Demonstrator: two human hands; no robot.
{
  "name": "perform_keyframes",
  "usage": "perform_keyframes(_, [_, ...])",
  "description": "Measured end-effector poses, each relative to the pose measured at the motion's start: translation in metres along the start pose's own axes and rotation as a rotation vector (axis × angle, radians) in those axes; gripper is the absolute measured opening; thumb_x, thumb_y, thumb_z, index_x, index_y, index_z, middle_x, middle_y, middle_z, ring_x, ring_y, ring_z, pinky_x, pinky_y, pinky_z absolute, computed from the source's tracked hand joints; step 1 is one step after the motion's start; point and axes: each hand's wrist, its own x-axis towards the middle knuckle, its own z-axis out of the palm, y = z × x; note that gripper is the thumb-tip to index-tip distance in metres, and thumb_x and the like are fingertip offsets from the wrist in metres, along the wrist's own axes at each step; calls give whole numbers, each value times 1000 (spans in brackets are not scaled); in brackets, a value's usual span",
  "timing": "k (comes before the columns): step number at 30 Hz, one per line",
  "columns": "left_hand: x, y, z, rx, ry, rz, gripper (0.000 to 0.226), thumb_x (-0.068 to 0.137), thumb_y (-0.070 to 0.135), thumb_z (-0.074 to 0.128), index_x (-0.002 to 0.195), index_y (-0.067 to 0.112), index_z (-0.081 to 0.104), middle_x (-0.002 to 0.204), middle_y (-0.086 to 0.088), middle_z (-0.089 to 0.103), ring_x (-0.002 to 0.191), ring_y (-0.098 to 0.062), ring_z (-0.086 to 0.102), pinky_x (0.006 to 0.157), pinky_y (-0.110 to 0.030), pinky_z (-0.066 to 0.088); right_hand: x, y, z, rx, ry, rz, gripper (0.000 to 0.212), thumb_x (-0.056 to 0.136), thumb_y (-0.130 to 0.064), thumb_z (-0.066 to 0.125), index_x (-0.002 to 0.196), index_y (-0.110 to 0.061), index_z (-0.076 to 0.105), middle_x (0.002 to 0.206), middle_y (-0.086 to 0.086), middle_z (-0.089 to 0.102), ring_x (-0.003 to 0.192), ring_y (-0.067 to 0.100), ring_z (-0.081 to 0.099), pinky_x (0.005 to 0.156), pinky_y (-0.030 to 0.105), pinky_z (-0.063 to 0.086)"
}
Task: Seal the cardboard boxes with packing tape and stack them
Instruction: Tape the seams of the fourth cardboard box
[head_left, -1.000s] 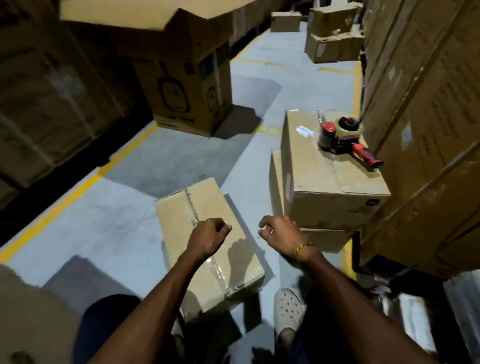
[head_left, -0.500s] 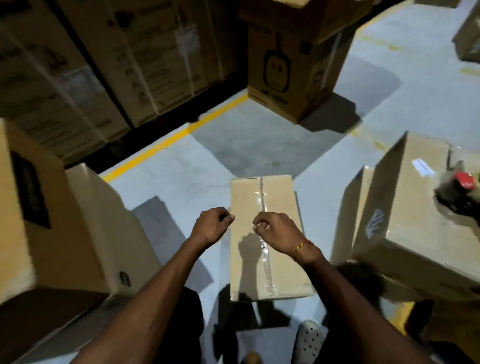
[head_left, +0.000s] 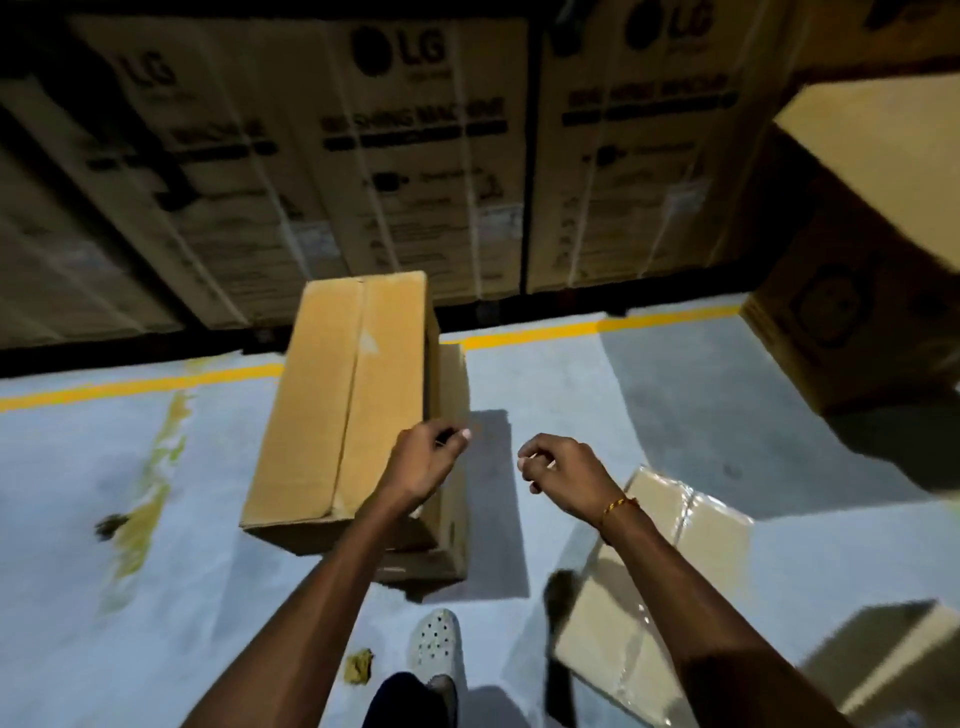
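At about 9 o'clock in the view the grey floor (head_left: 78, 467) shows a yellowish stain (head_left: 150, 478), and a yellow line (head_left: 135, 383) crosses it from side to side. These were not visible half a second ago, because the head camera has turned to the left since then. At 12 o'clock stands a row of large LG cartons (head_left: 405, 156) on a dark base; before, such cartons were only at the upper left.

In the centre, a tall unsealed box (head_left: 343, 395) now stands on the floor, its top seam without shiny tape, on top of or against another box (head_left: 451, 467) at its right side; I cannot tell which. In the earlier picture this pair was at the far left edge.

The left hand (head_left: 421, 462) hovers over the near right corner of the tall box, its fingers (head_left: 457, 434) curled loosely and grasping nothing. The right hand (head_left: 563, 467), with a thin bracelet (head_left: 618, 504) on the wrist, is also loosely curled and empty, apart from the left one, over bare floor.

At 4 o'clock lies the taped box (head_left: 675, 525), its seam glossy with tape. Earlier it was directly under both hands; now it is beside the right forearm. At 6 o'clock a white shoe (head_left: 435, 644) rests on the floor. At 2 o'clock another large carton (head_left: 852, 322) stands, partly cut by the edge.
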Motion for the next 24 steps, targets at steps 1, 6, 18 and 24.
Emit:
perform_keyframes(1, [4, -7, -19, 4, 50, -23, 20, 99, 30, 62, 98, 14, 73, 91, -5, 73, 86, -19, 67, 71, -27, 44, 10, -16, 5, -2, -21, -19, 12, 96, -18, 59, 91, -15, 70, 83, 8, 72, 75, 23, 72, 80, 39, 56])
perform_keyframes(6, [34, -61, -93, 7, 230, -148, 19, 99, 28, 62, 99, 12, 72, 95, -6, 72, 92, -25, 64, 79, -35, 48, 65, -78, 40, 21, -124, -19, 12, 99, -17, 60, 98, -11, 71, 88, 16, 70, 80, 24, 71, 77, 34, 54])
perform_keyframes(18, [136, -225, -184, 62, 224, -547, 74, 95, 41, 67, 151, 4, 36, 151, -24, 44, 137, -42, 44, 109, -50, 41, 211, -78, 146, 72, -107, 260, 84, 95, -38, 70, 160, -10, 22, 165, 8, 27, 150, 27, 29, 119, 41, 31])
perform_keyframes(24, [169, -254, -184, -181, 156, -738, 93, 92, 59, 62, 158, 7, 21, 155, -22, 40, 139, -41, 43, 112, -50, 40, 246, -57, 171, 252, -69, 374, 103, 85, -61, 71, 163, -26, 14, 166, -1, 27, 152, 22, 28, 121, 48, 31])
